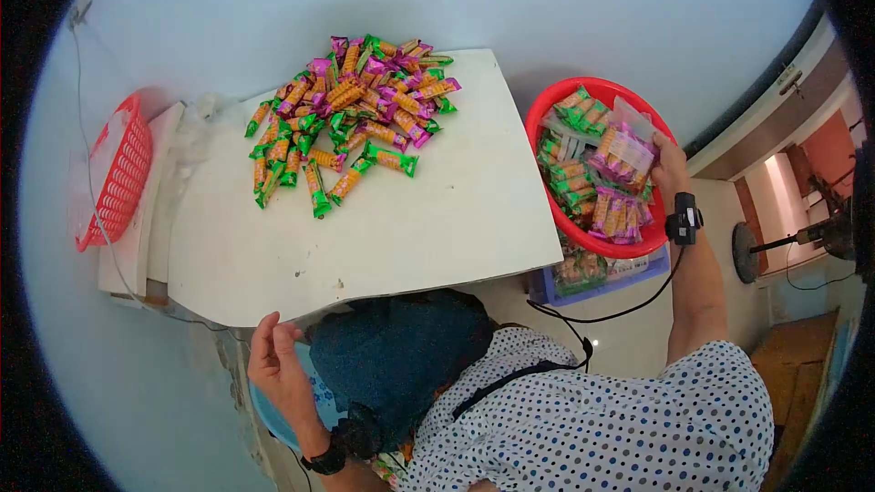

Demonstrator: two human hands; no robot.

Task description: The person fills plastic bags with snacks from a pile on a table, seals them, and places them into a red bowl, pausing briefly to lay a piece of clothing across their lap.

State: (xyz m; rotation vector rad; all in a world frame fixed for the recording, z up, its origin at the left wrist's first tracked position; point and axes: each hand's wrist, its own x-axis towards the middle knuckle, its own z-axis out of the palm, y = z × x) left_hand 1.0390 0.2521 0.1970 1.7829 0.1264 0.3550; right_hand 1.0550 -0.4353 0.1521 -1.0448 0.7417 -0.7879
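My right hand point(670, 167) is at the right side of a round red basket point(540, 100), its fingers closed on the edge of a clear plastic bag of purple-wrapped snacks point(629, 153). More clear bags fill the basket, with green-wrapped packs point(574, 184) on the left and purple-wrapped packs point(620, 217) below. My left hand point(273, 360) hangs by the table's near left edge, fingers loosely bent and apart, holding nothing. A heap of small snack packets point(365, 105) in green and purple wrappers lies on the white table point(437, 228).
A red perforated basket point(123, 178) stands tilted at the left wall, with a thin cable point(91, 155) hanging before it. Below the round basket is a purple crate point(547, 287) of bagged packs. Across my lap lies a dark cloth point(401, 346), beside a blue basin point(273, 415).
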